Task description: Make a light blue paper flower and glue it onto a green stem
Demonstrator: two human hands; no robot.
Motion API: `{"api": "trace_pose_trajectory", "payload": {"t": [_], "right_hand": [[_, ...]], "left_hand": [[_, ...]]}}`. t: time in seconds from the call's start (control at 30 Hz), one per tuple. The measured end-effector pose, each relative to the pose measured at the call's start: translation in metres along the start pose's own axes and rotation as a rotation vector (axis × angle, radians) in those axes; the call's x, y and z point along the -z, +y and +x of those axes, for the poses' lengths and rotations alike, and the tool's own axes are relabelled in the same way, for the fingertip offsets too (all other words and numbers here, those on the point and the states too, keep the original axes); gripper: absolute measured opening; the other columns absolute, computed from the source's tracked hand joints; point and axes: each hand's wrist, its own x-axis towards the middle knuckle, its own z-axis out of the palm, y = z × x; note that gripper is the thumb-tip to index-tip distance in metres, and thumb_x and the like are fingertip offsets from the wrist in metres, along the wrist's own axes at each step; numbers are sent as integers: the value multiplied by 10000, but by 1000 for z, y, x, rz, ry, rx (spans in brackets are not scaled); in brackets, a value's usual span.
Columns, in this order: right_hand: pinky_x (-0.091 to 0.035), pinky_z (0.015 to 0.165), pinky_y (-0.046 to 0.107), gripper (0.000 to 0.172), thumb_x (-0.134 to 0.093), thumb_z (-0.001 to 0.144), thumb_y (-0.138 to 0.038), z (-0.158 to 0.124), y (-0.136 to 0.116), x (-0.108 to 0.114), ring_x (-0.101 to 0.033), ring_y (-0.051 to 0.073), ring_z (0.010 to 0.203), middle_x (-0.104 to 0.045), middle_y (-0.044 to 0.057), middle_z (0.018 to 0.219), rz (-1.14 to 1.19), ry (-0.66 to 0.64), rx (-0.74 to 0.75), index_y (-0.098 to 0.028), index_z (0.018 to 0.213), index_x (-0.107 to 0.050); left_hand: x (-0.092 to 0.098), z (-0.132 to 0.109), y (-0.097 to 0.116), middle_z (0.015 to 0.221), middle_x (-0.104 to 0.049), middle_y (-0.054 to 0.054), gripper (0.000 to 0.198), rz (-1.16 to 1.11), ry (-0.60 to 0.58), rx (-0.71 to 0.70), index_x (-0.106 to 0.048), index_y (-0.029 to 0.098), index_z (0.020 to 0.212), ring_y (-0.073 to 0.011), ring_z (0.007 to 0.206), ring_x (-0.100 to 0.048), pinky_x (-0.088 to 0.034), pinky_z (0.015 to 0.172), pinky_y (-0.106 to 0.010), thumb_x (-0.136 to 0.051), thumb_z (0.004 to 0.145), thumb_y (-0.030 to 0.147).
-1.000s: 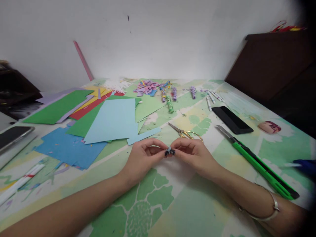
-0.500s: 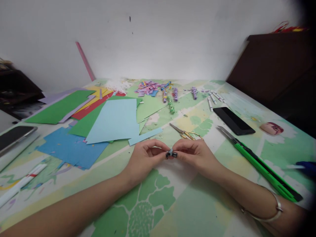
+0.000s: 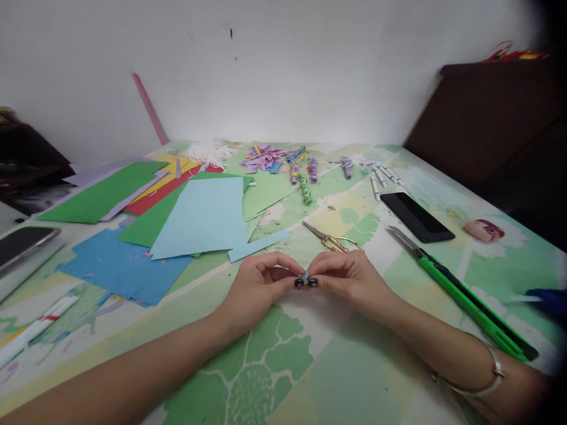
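Between the fingertips of both hands is a small light-blue piece of paper [image 3: 305,275], mostly covered by the fingers. My left hand [image 3: 261,280] pinches it from the left, thumb and index finger together. From the other side my right hand [image 3: 349,277] pinches it too, the two thumbs almost meeting. Just beyond the hands lie gold-handled scissors [image 3: 330,239] with their points to the upper left. A light-blue paper strip [image 3: 259,246] rests near the left fingers, beside a larger light-blue sheet [image 3: 204,215].
On the right lie a green utility knife [image 3: 469,298] with its blade out, a black phone [image 3: 417,216] and white markers [image 3: 376,184]. Coloured sheets [image 3: 101,192] and blue paper [image 3: 128,268] spread leftward. Behind are paper scraps [image 3: 264,158] and decorated rolls [image 3: 305,189].
The thumbs have shifted slightly apart around the blue paper piece, showing a little more of it. Both hands keep their pinch. The whole view has moved a little.
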Motion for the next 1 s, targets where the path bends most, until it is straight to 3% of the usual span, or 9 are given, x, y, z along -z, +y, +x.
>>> {"api": "trace_pose_trajectory", "payload": {"t": [0.37,0.47,0.63,0.87,1.0], "right_hand": [[-449,612,250,118,-609,761,-261,-1,1,-5,-569,131,674,-635,33,730,-87,69,14,-171,746,-683],[-439,603,254,92,-584,759,-212,-3,0,-9,-554,130,654,-622,25,702,-214,133,74,-176,726,-661],[-433,610,258,109,-564,752,-165,-4,0,-11,-554,127,647,-622,18,696,-303,163,190,-195,705,-658],[-436,615,264,108,-567,733,-158,-3,-2,-10,-559,132,649,-622,17,682,-283,190,171,-190,692,-661],[-455,635,271,97,-557,741,-183,-2,2,-10,-588,148,691,-646,31,724,-160,202,70,-181,731,-654]], "left_hand": [[1,1,-3,787,-678,-43,132,-26,4,44,-642,142,782,-167,762,-654,-519,686,-253,-699,667,175],[1,1,-5,812,-691,-54,235,-39,-6,72,-624,145,822,-175,773,-660,-522,703,-264,-740,622,189],[1,0,-5,828,-690,-65,235,-22,5,62,-612,147,849,-181,773,-662,-522,689,-273,-714,654,230],[-2,0,-1,856,-677,-45,184,-1,59,26,-601,150,852,-150,742,-661,-514,672,-234,-664,680,171],[0,1,-3,826,-683,-42,210,-44,78,30,-591,148,865,-160,745,-672,-524,714,-258,-683,680,188]]}}
